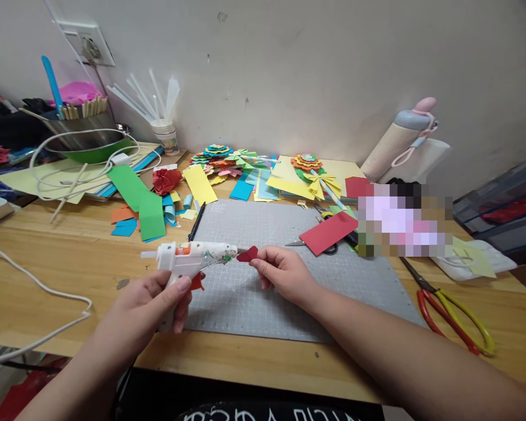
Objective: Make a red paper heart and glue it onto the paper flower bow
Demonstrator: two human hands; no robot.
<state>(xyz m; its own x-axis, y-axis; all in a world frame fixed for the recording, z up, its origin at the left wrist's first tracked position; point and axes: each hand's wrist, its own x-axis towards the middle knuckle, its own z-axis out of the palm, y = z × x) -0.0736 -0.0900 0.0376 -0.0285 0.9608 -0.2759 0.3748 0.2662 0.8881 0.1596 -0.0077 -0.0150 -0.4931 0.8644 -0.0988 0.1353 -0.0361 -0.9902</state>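
My left hand (169,295) is wrapped round the handle of a white hot glue gun (193,257) with an orange-red trigger. Its nozzle points right, and a glue stick pokes out of the back end. Between the thumb and fingers of my right hand (280,269) is a small folded red paper piece (248,254). The nozzle tip is right at this paper; whether they touch I cannot tell. Both hands are above a grey cutting mat (254,310). A red paper rectangle (328,233) lies partly over black-handled scissors (296,243) beyond my right hand.
Red-and-yellow-handled scissors (453,316) lie at the right. Behind the mat are paper flowers (307,164), green paper strips (135,196) and a black pen (196,221). A cup of glue sticks (164,134), a bowl (83,131) and a bottle (394,137) stand near the wall. A white cable (48,286) runs along the left.
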